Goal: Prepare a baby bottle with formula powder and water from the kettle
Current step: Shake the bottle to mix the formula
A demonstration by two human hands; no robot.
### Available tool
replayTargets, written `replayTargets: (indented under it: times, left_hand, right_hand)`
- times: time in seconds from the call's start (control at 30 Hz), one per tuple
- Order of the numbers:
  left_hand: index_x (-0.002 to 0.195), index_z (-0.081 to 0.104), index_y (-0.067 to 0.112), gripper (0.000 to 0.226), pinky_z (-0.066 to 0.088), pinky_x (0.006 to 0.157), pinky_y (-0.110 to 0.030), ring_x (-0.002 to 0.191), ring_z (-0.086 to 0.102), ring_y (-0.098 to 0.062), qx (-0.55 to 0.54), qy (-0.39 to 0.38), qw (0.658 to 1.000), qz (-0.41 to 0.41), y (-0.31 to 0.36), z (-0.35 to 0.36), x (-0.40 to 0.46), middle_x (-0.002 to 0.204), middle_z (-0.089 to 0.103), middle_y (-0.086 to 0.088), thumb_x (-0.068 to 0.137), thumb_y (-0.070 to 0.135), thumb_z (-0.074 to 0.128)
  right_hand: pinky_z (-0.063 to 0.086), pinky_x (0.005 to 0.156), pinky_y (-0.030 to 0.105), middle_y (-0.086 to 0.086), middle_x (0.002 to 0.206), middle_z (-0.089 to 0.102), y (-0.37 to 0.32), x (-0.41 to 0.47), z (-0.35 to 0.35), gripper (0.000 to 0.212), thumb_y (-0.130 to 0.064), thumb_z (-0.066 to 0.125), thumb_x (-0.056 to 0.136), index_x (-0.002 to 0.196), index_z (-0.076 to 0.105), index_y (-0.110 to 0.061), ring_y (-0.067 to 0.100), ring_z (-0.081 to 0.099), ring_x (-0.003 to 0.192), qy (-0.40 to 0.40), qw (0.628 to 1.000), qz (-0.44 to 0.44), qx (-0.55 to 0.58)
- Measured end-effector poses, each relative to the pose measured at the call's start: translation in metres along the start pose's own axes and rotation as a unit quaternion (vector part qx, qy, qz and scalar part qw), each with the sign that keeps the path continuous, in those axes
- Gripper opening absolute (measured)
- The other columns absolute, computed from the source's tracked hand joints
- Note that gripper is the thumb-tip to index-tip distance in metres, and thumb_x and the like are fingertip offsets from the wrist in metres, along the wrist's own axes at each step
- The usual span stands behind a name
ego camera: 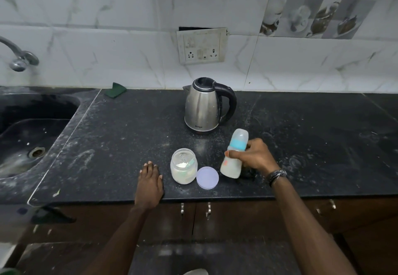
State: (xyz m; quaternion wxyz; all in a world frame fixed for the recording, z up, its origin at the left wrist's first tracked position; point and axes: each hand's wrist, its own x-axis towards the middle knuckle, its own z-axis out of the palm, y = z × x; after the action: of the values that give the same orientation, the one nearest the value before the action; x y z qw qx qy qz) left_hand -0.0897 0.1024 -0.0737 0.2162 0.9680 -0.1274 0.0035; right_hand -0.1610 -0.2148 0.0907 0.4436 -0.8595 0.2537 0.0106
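Observation:
My right hand [254,156] grips a baby bottle [233,156] around its middle and holds it tilted just above the black counter. The bottle has a blue collar, a clear cap on top and milky liquid inside. To its left stands an open clear jar of white formula powder [184,169] with a scoop inside. The jar's pale purple lid [207,177] lies flat between jar and bottle. My left hand [149,180] rests flat on the counter edge, left of the jar, holding nothing. A steel kettle [204,107] with a black handle stands behind, lid closed.
The black counter [129,135] is dusted with white powder. A dark sink [28,137] with a tap [19,57] lies at the left. A green scrub pad [115,89] sits at the back wall. A socket panel [202,46] hangs on the tiled wall above the kettle.

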Motion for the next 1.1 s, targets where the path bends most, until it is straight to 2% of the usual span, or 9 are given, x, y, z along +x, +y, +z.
replayTargets:
  times: [0.1,0.2,0.27,0.4,0.53,0.63,0.8,0.93,1.1]
  left_hand:
    - [0.145,0.038,-0.003,0.047,0.013,0.123,-0.043,0.149,0.020,-0.036,-0.001,0.001,1.000,0.003,-0.001,-0.001,0.001,0.157,0.028,-0.023,0.103,0.019,0.039]
    - [0.145,0.038,-0.003,0.048,0.013,0.123,-0.043,0.149,0.020,-0.036,-0.001,0.000,1.000,0.001,0.000,0.000,0.000,0.157,0.027,-0.023,0.103,0.019,0.039]
    - [0.145,0.038,-0.003,0.048,0.012,0.124,-0.043,0.149,0.020,-0.036,-0.005,-0.002,1.000,-0.001,0.000,0.000,0.000,0.157,0.027,-0.023,0.103,0.018,0.039]
    - [0.145,0.038,-0.003,0.047,0.013,0.124,-0.044,0.149,0.020,-0.036,-0.005,0.001,1.000,0.004,0.001,-0.002,0.001,0.157,0.027,-0.023,0.103,0.018,0.039]
    - [0.145,0.038,-0.004,0.047,0.013,0.123,-0.044,0.149,0.021,-0.036,-0.003,-0.001,1.000,0.003,-0.001,0.000,0.000,0.157,0.027,-0.024,0.103,0.018,0.040]
    - [0.146,0.036,-0.003,0.048,0.012,0.123,-0.043,0.149,0.019,-0.036,0.001,-0.004,1.000,0.000,-0.001,0.000,0.002,0.158,0.026,-0.023,0.103,0.019,0.038]
    - [0.146,0.036,-0.003,0.048,0.012,0.123,-0.043,0.149,0.020,-0.036,0.004,-0.008,1.000,0.001,-0.002,0.001,0.002,0.158,0.026,-0.023,0.103,0.019,0.038]
    - [0.146,0.036,-0.003,0.049,0.014,0.124,-0.044,0.149,0.020,-0.037,0.001,-0.008,1.000,-0.003,-0.002,0.000,0.002,0.158,0.027,-0.023,0.103,0.019,0.039]
    - [0.146,0.036,-0.003,0.049,0.013,0.124,-0.043,0.149,0.019,-0.035,0.000,-0.009,1.000,-0.005,-0.001,0.000,0.002,0.158,0.026,-0.022,0.103,0.020,0.038]
  right_hand:
    - [0.060,0.058,0.032,0.002,0.075,0.075,0.001,-0.002,-0.004,0.053,-0.049,0.092,0.047,0.080,0.074,-0.011,0.014,0.072,0.065,-0.071,0.996,0.024,-0.041]
    - [0.055,0.050,0.025,0.001,0.074,0.075,0.004,0.000,0.001,0.044,-0.042,0.092,0.055,0.079,0.072,-0.011,0.009,0.071,0.060,-0.031,0.999,0.019,0.033]
    - [0.060,0.058,0.028,0.000,0.084,0.076,0.002,0.001,0.001,0.034,-0.034,0.091,0.062,0.084,0.072,-0.017,0.010,0.073,0.072,-0.026,0.998,-0.001,0.063]
    - [0.063,0.075,0.038,0.003,0.090,0.078,0.002,0.000,-0.012,0.041,-0.034,0.090,0.060,0.091,0.076,-0.012,0.017,0.075,0.085,-0.133,0.990,0.001,0.039]
    - [0.060,0.081,0.037,-0.001,0.093,0.076,0.001,0.000,-0.013,0.038,-0.033,0.091,0.062,0.093,0.075,-0.016,0.012,0.073,0.086,-0.068,0.997,-0.037,-0.020]
    - [0.060,0.085,0.040,0.004,0.099,0.077,0.005,-0.001,-0.015,0.034,-0.019,0.088,0.068,0.099,0.075,-0.014,0.014,0.074,0.090,-0.135,0.987,-0.036,0.074]
    - [0.059,0.085,0.039,0.001,0.098,0.076,0.005,0.001,-0.014,0.042,-0.024,0.091,0.064,0.101,0.075,-0.013,0.016,0.073,0.092,-0.088,0.995,-0.047,-0.017]
    - [0.059,0.087,0.041,0.002,0.096,0.078,0.010,0.002,-0.011,0.035,-0.011,0.088,0.069,0.102,0.075,-0.011,0.017,0.074,0.093,-0.151,0.985,-0.047,0.069]
    - [0.058,0.083,0.035,-0.001,0.097,0.076,0.008,0.004,-0.006,0.041,-0.019,0.090,0.066,0.103,0.074,-0.014,0.013,0.072,0.091,-0.101,0.992,-0.060,-0.035]
